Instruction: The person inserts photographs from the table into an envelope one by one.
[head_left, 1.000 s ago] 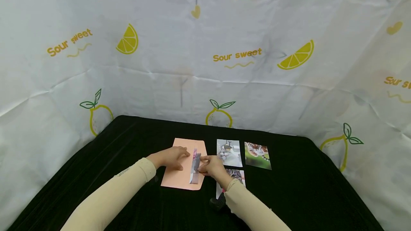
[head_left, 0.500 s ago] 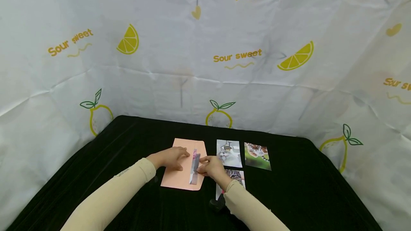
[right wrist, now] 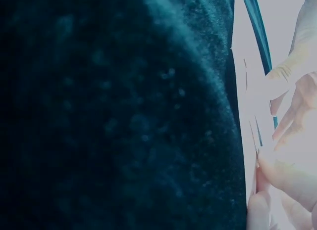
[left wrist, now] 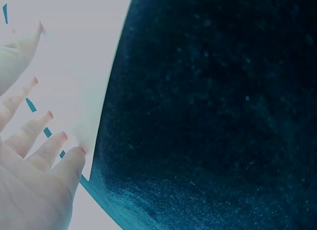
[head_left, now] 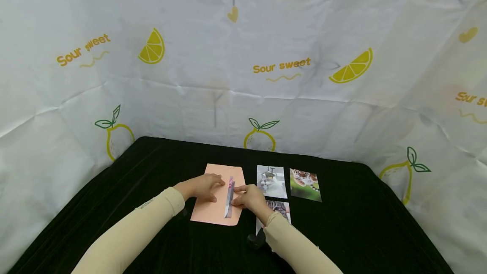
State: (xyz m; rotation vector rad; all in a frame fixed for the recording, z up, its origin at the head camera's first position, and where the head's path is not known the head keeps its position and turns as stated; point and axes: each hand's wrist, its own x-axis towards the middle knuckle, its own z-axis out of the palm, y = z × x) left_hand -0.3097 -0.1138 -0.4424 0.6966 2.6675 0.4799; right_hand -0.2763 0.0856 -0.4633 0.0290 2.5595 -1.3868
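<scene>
A pink paper envelope (head_left: 203, 215) lies on the dark cloth in the head view. On it shows a narrow upright strip of a photo card (head_left: 229, 202), grey with a bit of pink at its top; the rest of the card is hidden, apparently inside the envelope. My left hand (head_left: 202, 187) rests on the envelope's left part, fingers extended, and appears pale over it in the left wrist view. At the strip's right edge, my right hand (head_left: 252, 198) pinches the card between thumb and fingers. Glare washes out the right wrist view.
To the right lie a photo of a grey-white animal (head_left: 272, 183) and a tiger photo (head_left: 305, 185). A tabby cat photo (head_left: 279, 208) is partly covered by my right forearm. A small black object (head_left: 255, 241) is near that sleeve. A lemon-print curtain (head_left: 190, 109) hangs behind.
My right hand has shifted slightly left, and the visible strip of the photo card has become narrower. My left hand and the envelope have stayed in place.
</scene>
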